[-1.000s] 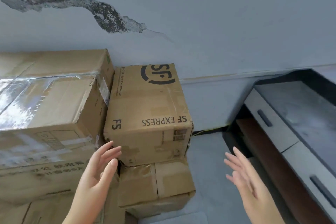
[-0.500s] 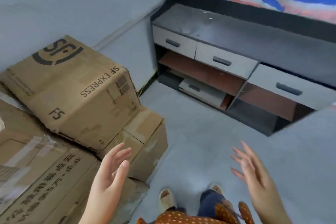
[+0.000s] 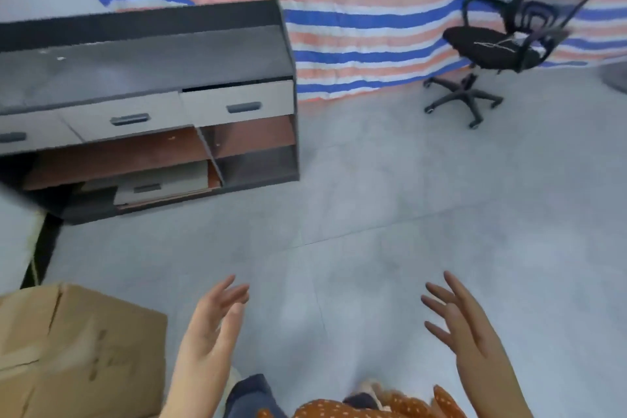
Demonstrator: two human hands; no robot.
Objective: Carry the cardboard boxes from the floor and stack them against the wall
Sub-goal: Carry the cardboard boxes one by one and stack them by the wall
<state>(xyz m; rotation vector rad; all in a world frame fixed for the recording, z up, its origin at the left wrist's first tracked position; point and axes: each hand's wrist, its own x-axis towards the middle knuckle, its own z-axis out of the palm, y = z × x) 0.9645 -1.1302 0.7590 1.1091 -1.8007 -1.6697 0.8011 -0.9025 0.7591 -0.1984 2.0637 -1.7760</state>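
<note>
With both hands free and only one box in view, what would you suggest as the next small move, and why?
Probably keep turning to look for the next box on the floor. Both the left hand and right hand are open and hold nothing, and the only cardboard box in view sits at the lower left; the floor ahead shows none.

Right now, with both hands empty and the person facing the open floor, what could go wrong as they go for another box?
The cardboard box sits low beside the left hand, close to the feet, so a step that way might catch it. The office chair on wheels stands on the open floor and could roll if bumped. The cabinet has a drawer slightly open that might snag a passing load. The right hand holds nothing.
</note>
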